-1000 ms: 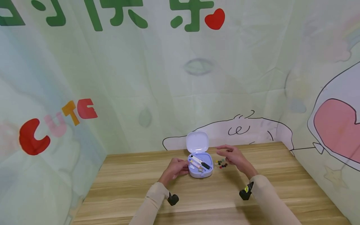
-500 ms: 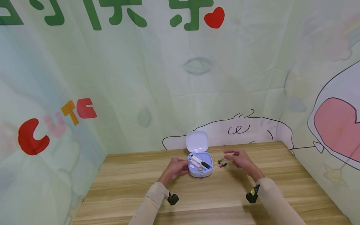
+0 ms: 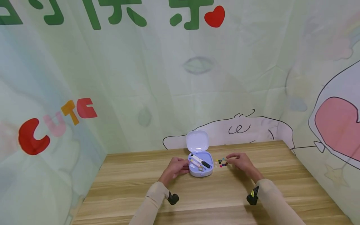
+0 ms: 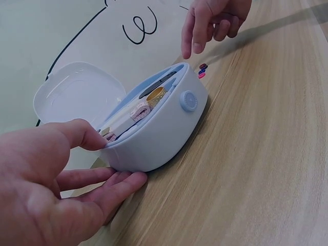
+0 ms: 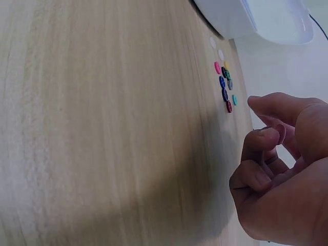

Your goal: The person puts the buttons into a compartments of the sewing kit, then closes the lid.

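Observation:
A pale blue and white sewing box [image 3: 201, 175] stands on the table with its lid [image 3: 197, 142] raised. My left hand [image 3: 177, 167] holds the box's left side, thumb [image 4: 88, 135] on the rim and fingers low against the wall. Inside lie a white tool with a black end [image 3: 206, 164], a gold thimble [image 4: 156, 96] and what looks like a rolled tape measure [image 4: 139, 110]. Several small coloured buttons [image 3: 221, 163] lie right of the box. Just right of them hovers my right hand [image 3: 241, 161], forefinger extended, other fingers loosely curled, holding nothing visible.
The wood-grain table [image 3: 211, 200] reaches back to a printed cloth wall [image 3: 168, 93]. More cloth hangs along the left and right sides. The raised lid stands near the back wall.
My right hand has moved right from above the buttons, uncovering them, and is now lower beside them. The left hand and box stay where they were.

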A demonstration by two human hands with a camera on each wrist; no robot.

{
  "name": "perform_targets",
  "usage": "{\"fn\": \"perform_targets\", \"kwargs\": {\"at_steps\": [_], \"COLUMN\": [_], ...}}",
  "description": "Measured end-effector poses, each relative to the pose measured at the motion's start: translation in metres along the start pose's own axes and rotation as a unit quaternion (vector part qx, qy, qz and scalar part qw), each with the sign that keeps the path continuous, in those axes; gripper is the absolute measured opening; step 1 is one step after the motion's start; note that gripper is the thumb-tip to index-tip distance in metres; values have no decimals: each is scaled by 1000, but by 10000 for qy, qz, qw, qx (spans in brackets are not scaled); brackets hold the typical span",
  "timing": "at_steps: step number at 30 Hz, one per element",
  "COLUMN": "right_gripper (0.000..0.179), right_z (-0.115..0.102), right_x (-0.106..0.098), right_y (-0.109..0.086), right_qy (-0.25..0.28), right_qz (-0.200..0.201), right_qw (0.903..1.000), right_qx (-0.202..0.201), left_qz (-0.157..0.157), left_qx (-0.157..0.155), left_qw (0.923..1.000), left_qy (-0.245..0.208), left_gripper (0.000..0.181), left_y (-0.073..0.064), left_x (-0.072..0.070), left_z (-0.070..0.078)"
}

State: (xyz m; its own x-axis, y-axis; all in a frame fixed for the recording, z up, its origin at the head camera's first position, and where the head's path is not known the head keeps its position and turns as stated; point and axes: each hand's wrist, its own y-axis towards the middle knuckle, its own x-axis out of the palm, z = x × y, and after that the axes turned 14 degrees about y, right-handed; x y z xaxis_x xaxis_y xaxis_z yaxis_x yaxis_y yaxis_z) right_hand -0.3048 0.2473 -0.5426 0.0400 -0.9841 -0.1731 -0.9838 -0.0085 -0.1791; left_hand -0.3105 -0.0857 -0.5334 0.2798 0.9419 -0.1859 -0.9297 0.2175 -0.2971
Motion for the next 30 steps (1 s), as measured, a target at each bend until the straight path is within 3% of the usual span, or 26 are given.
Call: {"fn": "perform_targets", "kwargs": {"at_steps": [17, 30], "right_gripper": [14, 8], "right_z": [12, 10], "right_x": [8, 9], "right_y": [2, -1], "right_qy": [-488, -419], "right_qz": [185, 237], "right_qw": [9986, 9988], "right_qx": [-87, -58], "left_qz": [22, 22], "left_qx": [20, 3], "left_qw": [9999, 9999], "left_qy": [127, 119], "left_gripper": [25, 22], "left_y": [-3, -1], "left_x": [1, 0], "left_z": [2, 1]}}
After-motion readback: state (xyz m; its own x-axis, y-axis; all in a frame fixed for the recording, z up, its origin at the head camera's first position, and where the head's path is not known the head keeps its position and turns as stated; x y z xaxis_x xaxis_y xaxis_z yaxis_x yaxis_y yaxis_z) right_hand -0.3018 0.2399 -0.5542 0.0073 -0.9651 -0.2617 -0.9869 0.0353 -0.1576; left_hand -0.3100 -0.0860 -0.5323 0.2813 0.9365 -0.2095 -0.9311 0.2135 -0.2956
